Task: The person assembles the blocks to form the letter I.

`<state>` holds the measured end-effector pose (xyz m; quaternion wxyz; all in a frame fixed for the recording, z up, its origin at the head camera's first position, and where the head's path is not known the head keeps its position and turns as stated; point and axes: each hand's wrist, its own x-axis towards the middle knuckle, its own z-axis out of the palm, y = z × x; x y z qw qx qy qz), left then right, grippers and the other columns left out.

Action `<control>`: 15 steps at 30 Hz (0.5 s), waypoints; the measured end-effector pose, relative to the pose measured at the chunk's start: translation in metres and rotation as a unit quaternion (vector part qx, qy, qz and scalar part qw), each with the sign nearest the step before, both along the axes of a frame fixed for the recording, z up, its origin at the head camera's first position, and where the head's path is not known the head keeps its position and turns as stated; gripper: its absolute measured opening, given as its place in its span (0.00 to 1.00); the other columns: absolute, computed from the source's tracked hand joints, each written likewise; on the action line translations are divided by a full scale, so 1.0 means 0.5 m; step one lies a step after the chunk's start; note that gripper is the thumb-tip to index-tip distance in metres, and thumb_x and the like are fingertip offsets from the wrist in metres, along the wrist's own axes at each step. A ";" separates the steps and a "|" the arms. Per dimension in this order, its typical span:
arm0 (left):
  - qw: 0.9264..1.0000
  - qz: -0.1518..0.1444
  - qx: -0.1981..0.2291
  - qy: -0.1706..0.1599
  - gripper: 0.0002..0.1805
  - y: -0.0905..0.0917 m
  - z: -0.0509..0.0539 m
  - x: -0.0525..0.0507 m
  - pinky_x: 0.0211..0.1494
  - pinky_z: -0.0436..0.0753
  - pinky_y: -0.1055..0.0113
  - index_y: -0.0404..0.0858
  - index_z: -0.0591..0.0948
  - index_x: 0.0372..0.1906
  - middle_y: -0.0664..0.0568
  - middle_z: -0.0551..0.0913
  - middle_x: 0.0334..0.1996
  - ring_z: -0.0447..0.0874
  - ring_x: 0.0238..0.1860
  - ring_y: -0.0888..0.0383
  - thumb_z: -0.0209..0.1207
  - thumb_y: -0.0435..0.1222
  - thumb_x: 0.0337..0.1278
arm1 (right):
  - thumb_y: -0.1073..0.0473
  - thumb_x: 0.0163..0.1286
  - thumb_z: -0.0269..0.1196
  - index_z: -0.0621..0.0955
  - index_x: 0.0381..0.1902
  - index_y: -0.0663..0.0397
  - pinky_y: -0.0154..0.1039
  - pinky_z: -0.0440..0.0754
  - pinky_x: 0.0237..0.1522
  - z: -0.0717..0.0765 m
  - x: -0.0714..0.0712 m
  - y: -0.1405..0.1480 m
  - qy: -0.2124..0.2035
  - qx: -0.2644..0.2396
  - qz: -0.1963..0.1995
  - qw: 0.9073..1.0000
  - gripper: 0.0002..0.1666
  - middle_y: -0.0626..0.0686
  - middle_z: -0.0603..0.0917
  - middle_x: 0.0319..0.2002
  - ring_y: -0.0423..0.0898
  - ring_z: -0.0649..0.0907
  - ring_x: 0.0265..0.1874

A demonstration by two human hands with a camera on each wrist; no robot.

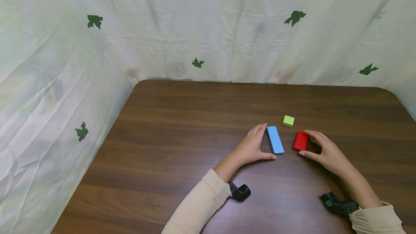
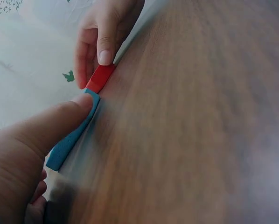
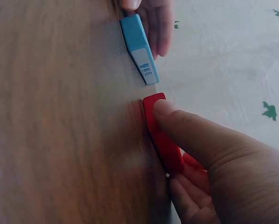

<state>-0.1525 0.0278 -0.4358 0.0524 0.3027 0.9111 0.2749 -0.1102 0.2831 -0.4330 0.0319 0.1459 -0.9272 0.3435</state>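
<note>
A blue block (image 1: 275, 140) (image 2: 67, 147) (image 3: 136, 35) lies lengthwise on the table. My left hand (image 1: 251, 147) (image 2: 32, 144) is at its left side, fingertips by the far end and thumb close to the near end, with a gap between palm and block. To the right, my right hand (image 1: 329, 154) (image 3: 237, 168) pinches a shorter red block (image 1: 300, 141) (image 2: 101, 78) (image 3: 165, 144), thumb at its near end and fingers at its far end. The two blocks stand apart. Whether the left thumb touches the blue block is unclear.
A small green block (image 1: 288, 121) lies on the brown wooden table (image 1: 162, 136), beyond and between the two blocks. Pale cloth (image 1: 221, 28) with green leaf-like shapes hangs behind the table and on its left. Black devices (image 1: 239, 191) are strapped to both wrists.
</note>
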 end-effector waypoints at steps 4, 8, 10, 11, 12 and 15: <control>1.000 0.001 -0.024 0.011 0.56 0.007 0.000 -0.004 0.63 0.57 0.66 0.35 0.52 0.68 0.48 0.57 0.65 0.53 0.65 0.56 0.64 0.60 0.36 | 0.54 0.51 0.70 0.66 0.58 0.64 0.26 0.70 0.47 -0.001 0.000 0.000 -0.001 0.009 0.000 1.000 0.40 0.62 0.69 0.52 0.63 0.73 0.48; 0.999 -0.002 -0.041 0.019 0.55 0.013 0.000 -0.008 0.64 0.56 0.67 0.36 0.53 0.68 0.49 0.58 0.65 0.53 0.65 0.56 0.63 0.60 0.37 | 0.54 0.51 0.69 0.66 0.58 0.64 0.33 0.72 0.47 0.000 0.000 0.000 0.001 0.014 0.001 1.000 0.40 0.62 0.69 0.52 0.62 0.73 0.48; 0.999 -0.003 -0.046 0.020 0.55 0.014 0.000 -0.009 0.64 0.56 0.67 0.36 0.54 0.68 0.49 0.59 0.64 0.53 0.65 0.57 0.63 0.60 0.37 | 0.54 0.51 0.69 0.67 0.58 0.64 0.23 0.68 0.47 0.001 0.000 -0.001 0.002 0.012 0.002 1.000 0.40 0.62 0.69 0.52 0.62 0.73 0.47; 0.999 -0.003 -0.046 0.019 0.55 0.015 0.000 -0.009 0.64 0.56 0.67 0.36 0.54 0.68 0.49 0.59 0.64 0.54 0.65 0.57 0.63 0.60 0.37 | 0.54 0.51 0.69 0.67 0.58 0.64 0.18 0.65 0.45 0.001 0.000 -0.001 0.002 0.011 0.002 1.000 0.40 0.62 0.69 0.52 0.62 0.73 0.47; 0.999 -0.003 -0.045 0.018 0.55 0.015 0.000 -0.009 0.64 0.56 0.67 0.36 0.54 0.68 0.49 0.59 0.64 0.54 0.65 0.57 0.63 0.60 0.37 | 0.54 0.51 0.69 0.67 0.57 0.64 0.15 0.62 0.43 0.000 0.000 -0.001 0.002 0.010 0.003 1.000 0.40 0.62 0.69 0.52 0.62 0.73 0.47; 0.999 -0.002 -0.037 0.015 0.54 0.013 0.000 -0.009 0.63 0.57 0.67 0.36 0.55 0.67 0.49 0.60 0.64 0.54 0.64 0.57 0.64 0.59 0.37 | 0.54 0.51 0.70 0.67 0.57 0.65 0.13 0.59 0.43 0.000 0.000 -0.001 0.003 0.007 0.005 1.000 0.39 0.62 0.69 0.51 0.62 0.73 0.47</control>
